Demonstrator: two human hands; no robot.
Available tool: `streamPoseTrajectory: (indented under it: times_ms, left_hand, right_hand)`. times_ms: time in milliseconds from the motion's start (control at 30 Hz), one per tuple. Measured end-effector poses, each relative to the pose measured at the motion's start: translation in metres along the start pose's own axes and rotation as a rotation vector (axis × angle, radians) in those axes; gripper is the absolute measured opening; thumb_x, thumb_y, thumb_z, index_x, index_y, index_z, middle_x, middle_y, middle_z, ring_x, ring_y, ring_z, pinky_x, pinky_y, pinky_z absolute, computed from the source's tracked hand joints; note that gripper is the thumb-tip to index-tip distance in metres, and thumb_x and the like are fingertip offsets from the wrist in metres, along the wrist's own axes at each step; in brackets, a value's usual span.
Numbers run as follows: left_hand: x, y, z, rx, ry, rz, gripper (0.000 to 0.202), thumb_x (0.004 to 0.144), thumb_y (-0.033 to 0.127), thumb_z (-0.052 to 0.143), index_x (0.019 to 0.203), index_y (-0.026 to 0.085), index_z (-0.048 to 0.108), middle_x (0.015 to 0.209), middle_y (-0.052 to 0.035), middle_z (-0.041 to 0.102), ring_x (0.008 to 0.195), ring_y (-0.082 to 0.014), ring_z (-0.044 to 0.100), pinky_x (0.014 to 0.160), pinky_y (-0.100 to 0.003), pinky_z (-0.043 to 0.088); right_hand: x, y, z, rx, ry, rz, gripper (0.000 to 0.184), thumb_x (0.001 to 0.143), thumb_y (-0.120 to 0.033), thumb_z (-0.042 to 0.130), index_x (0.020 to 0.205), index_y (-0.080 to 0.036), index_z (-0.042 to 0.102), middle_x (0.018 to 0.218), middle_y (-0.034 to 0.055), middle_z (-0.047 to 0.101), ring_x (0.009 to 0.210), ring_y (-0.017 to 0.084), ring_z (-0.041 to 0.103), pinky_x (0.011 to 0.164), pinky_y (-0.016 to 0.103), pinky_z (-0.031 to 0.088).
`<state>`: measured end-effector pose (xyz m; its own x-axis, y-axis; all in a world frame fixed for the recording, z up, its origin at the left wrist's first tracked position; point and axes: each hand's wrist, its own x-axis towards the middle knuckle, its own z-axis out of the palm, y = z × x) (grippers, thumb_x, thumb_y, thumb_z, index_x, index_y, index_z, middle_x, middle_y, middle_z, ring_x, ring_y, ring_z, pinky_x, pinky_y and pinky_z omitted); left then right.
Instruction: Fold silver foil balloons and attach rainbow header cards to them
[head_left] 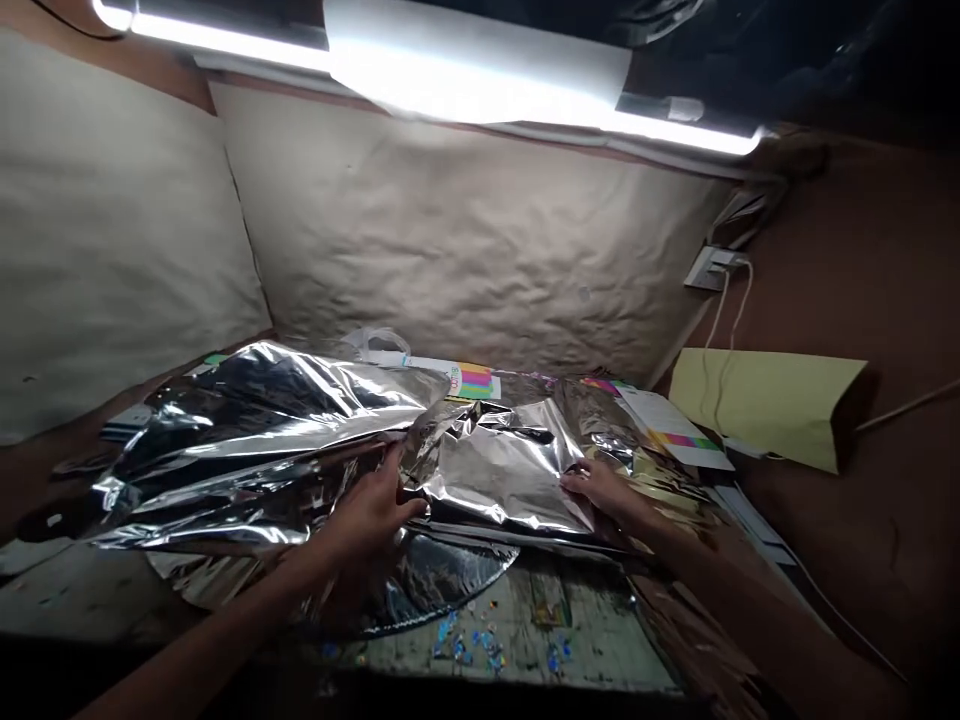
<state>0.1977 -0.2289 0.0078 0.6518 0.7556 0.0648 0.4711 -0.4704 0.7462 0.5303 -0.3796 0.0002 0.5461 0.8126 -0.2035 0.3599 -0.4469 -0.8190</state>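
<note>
A big crumpled sheet of silver foil (277, 440) lies spread over the worktable. My left hand (371, 510) rests on its middle fold, fingers curled and pressing the foil near a crease. My right hand (600, 487) pinches the right edge of a smaller folded part of the foil (502, 470). Under the sheet shows a round silver foil piece (450, 580) with a curved edge.
Colourful paper packs (472, 380) and a white card with coloured stripes (675, 430) lie at the back. A yellow envelope (765, 400) leans at the right under a wall socket (712, 268) with cables. Small glittery bits (480, 640) lie on the green cutting mat (585, 640). Padded walls enclose the booth.
</note>
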Motion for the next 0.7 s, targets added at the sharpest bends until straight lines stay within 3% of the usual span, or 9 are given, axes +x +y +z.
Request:
streamPoseTrajectory:
  times_ms: [100, 167, 267, 333, 367, 467, 567, 633, 700]
  left_hand:
    - [-0.011, 0.017, 0.001, 0.358, 0.071, 0.191, 0.073, 0.087, 0.040, 0.059, 0.152, 0.027, 0.029, 0.150, -0.0130, 0.043, 0.134, -0.0356, 0.045, 0.106, -0.050, 0.038]
    - [-0.016, 0.020, 0.008, 0.422, -0.044, 0.288, 0.061, 0.089, 0.045, 0.058, 0.146, 0.031, 0.042, 0.157, -0.0081, 0.034, 0.144, -0.0353, 0.030, 0.115, -0.052, 0.027]
    - [-0.022, 0.016, 0.020, 0.340, -0.254, 0.233, 0.061, 0.090, 0.050, 0.055, 0.145, 0.027, 0.045, 0.157, -0.0113, 0.034, 0.144, -0.0367, 0.029, 0.115, -0.056, 0.026]
    - [-0.022, 0.017, 0.019, 0.171, -0.263, 0.219, 0.071, 0.091, 0.049, 0.053, 0.153, 0.025, 0.029, 0.160, -0.0120, 0.027, 0.146, -0.0338, 0.025, 0.117, -0.053, 0.024]
    - [-0.020, 0.019, 0.014, 0.062, -0.222, 0.223, 0.077, 0.091, 0.049, 0.055, 0.155, 0.026, 0.020, 0.162, -0.0109, 0.021, 0.148, -0.0320, 0.021, 0.119, -0.051, 0.022]
    - [-0.006, 0.028, -0.023, -0.394, 0.091, 0.157, 0.092, 0.086, 0.045, 0.064, 0.156, 0.032, 0.005, 0.164, -0.0080, 0.013, 0.149, -0.0296, 0.018, 0.119, -0.049, 0.023]
    - [0.011, 0.019, -0.083, -0.942, 0.509, -0.038, 0.084, 0.088, 0.033, 0.059, 0.153, 0.037, 0.007, 0.155, -0.0075, 0.036, 0.137, -0.0252, 0.043, 0.113, -0.048, 0.036]
    - [0.014, -0.002, -0.121, -1.164, 0.620, -0.305, 0.064, 0.092, 0.035, 0.045, 0.151, 0.021, 0.021, 0.140, -0.0159, 0.051, 0.121, -0.0273, 0.058, 0.100, -0.047, 0.049]
    - [0.012, -0.027, -0.148, -1.189, 0.625, -0.491, 0.057, 0.095, 0.035, 0.032, 0.146, 0.010, 0.027, 0.126, -0.0178, 0.059, 0.113, -0.0281, 0.062, 0.091, -0.044, 0.054]
  right_hand:
    - [0.001, 0.002, -0.003, -0.065, 0.045, -0.031, 0.036, 0.079, -0.028, 0.065, 0.112, -0.015, 0.058, 0.084, 0.0057, 0.072, 0.078, 0.021, 0.069, 0.064, 0.026, 0.051]
    - [-0.003, -0.002, -0.005, -0.217, 0.105, -0.101, 0.052, 0.079, -0.026, 0.064, 0.128, -0.014, 0.052, 0.100, 0.0111, 0.072, 0.091, 0.026, 0.069, 0.077, 0.032, 0.052]
    - [-0.013, -0.013, -0.004, -0.594, 0.315, -0.370, 0.062, 0.084, -0.028, 0.061, 0.143, -0.017, 0.043, 0.130, 0.0177, 0.061, 0.118, 0.034, 0.058, 0.098, 0.045, 0.045]
    - [-0.016, -0.018, 0.005, -0.745, 0.353, -0.581, 0.061, 0.090, -0.034, 0.056, 0.146, -0.017, 0.040, 0.145, 0.0175, 0.049, 0.133, 0.034, 0.045, 0.109, 0.049, 0.037]
    - [-0.015, -0.019, 0.012, -0.778, 0.299, -0.661, 0.060, 0.092, -0.037, 0.054, 0.147, -0.017, 0.040, 0.150, 0.0167, 0.043, 0.138, 0.033, 0.039, 0.112, 0.049, 0.034]
    - [-0.008, -0.009, 0.038, -0.829, 0.024, -0.731, 0.058, 0.095, -0.044, 0.049, 0.147, -0.017, 0.042, 0.155, 0.0139, 0.036, 0.144, 0.031, 0.031, 0.114, 0.049, 0.033]
    - [0.002, 0.006, 0.057, -0.837, -0.046, -0.699, 0.057, 0.098, -0.045, 0.045, 0.148, -0.020, 0.041, 0.156, 0.0113, 0.035, 0.145, 0.030, 0.029, 0.116, 0.050, 0.031]
    - [0.006, 0.013, 0.062, -0.832, -0.024, -0.699, 0.057, 0.098, -0.047, 0.043, 0.149, -0.022, 0.039, 0.157, 0.0097, 0.034, 0.146, 0.029, 0.028, 0.116, 0.051, 0.029]
    - [0.008, 0.016, 0.063, -0.826, -0.011, -0.706, 0.057, 0.098, -0.049, 0.042, 0.149, -0.023, 0.040, 0.157, 0.0087, 0.034, 0.146, 0.029, 0.028, 0.116, 0.051, 0.030]
